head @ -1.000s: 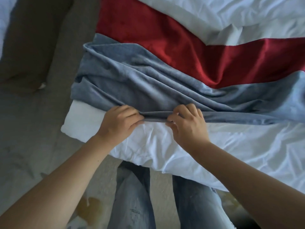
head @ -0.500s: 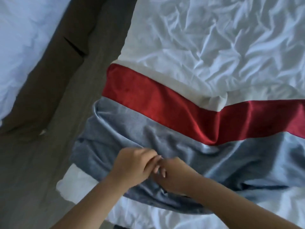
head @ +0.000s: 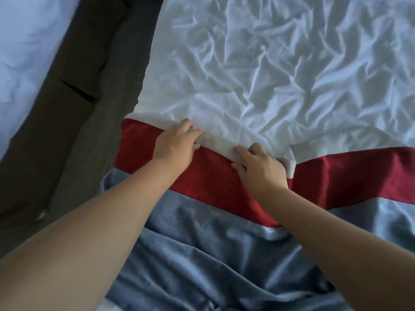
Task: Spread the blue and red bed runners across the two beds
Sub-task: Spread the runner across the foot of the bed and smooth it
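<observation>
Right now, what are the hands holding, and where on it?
Both the left hand and right hand grip the folded white band along the red runner's far edge.

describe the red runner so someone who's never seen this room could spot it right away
Start at the big bed with the wrinkled white sheet filling the right of the view. Across it, toward the near end, runs the red runner, a satin-like band where both hands, left and right, rest along its far edge. It is the only red cloth, lying between the white sheet and the rumpled blue-grey runner nearer the person.
</observation>
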The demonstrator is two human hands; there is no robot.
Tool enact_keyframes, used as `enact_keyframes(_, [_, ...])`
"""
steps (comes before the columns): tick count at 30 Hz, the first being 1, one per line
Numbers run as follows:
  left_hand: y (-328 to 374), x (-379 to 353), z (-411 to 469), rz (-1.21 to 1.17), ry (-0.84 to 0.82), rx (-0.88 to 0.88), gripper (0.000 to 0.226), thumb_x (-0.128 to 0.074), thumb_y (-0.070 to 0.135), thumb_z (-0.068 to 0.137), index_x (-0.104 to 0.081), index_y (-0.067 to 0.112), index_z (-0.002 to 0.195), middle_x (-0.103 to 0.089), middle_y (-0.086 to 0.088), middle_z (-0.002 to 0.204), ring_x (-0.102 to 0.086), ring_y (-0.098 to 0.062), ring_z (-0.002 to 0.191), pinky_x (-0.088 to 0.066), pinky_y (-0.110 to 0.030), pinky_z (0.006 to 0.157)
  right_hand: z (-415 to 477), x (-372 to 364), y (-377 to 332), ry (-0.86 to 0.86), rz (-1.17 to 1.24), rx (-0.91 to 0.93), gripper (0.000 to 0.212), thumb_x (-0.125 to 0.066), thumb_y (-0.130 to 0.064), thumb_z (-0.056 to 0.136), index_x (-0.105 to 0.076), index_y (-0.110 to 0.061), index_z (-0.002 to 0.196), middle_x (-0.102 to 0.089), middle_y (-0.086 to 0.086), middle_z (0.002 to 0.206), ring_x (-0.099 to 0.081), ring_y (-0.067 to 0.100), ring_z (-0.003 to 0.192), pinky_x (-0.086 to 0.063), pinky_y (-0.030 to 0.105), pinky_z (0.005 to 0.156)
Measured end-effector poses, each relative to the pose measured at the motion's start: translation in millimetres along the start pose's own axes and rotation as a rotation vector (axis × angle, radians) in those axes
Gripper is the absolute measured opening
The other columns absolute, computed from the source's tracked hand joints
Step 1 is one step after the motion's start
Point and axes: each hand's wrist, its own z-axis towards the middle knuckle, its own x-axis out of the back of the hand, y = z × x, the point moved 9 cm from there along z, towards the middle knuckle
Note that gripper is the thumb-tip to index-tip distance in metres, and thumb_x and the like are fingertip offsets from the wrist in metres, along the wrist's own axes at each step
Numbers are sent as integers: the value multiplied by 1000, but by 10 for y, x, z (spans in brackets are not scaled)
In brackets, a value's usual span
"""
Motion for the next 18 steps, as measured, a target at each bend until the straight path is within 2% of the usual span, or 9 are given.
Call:
enact_keyframes(2, [13, -18, -8, 52, 18, -95, 41, -83, 27, 83, -69, 16, 120, -62, -5, 112, -64, -31, 90, -55, -40, 64, 7, -29, 26, 58, -78, 34, 26, -65, -43, 93, -69, -28, 114, -58, 2, 106, -61, 29, 92, -50, 38, 65])
enact_keyframes(4, [13, -26, -17, 132, 59, -159, 42, -82, 32, 80, -66, 15, 115, -63, -7, 112, -63, -32, 88, -54, -40, 61, 40, -54, 38, 104, -138, 49, 20, -66, -43, 92, -73, -27, 102, -59, 0, 102, -58, 28, 92, -47, 36, 58])
enact_keyframes(7, [42, -48, -41, 182, 148, -272, 23, -77, 30, 85, -69, 14, 101, -65, -8, 115, -61, -33, 85, -52, -39, 59, 102, -58, -3, 172, -152, 99, 15, -65, -35, 93, -75, -27, 85, -60, -3, 95, -56, 27, 89, -36, 31, 53])
enact_keyframes(10, [32, -68, -90, 172, 212, -322, 14, -73, 28, 92, -74, 15, 96, -68, -6, 116, -63, -32, 87, -54, -41, 63, 120, 40, -24, 257, -89, 94, 12, -68, -26, 91, -74, -23, 81, -61, -5, 92, -56, 25, 86, -28, 26, 51])
enact_keyframes(12, [2, -64, -102, 149, 224, -307, 15, -70, 29, 95, -75, 16, 97, -67, -5, 114, -63, -31, 87, -54, -43, 65, 109, 150, -28, 322, -12, 58, 12, -67, -24, 92, -71, -19, 82, -63, -4, 90, -56, 26, 85, -32, 28, 54])
enact_keyframes(14, [-28, -43, -91, 148, 235, -279, 16, -67, 31, 98, -75, 17, 97, -66, -4, 110, -62, -29, 82, -54, -42, 62, 91, 237, -86, 359, 45, 60, 15, -64, -23, 93, -64, -14, 81, -62, -2, 86, -55, 28, 83, -41, 36, 64])
enact_keyframes(16, [-60, -17, -74, 149, 243, -252, 19, -64, 35, 99, -74, 19, 97, -65, -3, 107, -61, -27, 77, -52, -40, 58, 56, 309, -173, 382, 81, 78, 18, -63, -22, 95, -60, -13, 79, -60, -1, 82, -53, 28, 81, -44, 42, 71])
enact_keyframes(18, [-103, 0, -68, 152, 248, -232, 20, -64, 38, 98, -74, 21, 99, -66, 0, 107, -61, -26, 78, -52, -39, 59, 33, 384, -257, 390, 127, 78, 19, -63, -19, 95, -58, -12, 78, -59, -1, 77, -52, 26, 77, -43, 40, 73])
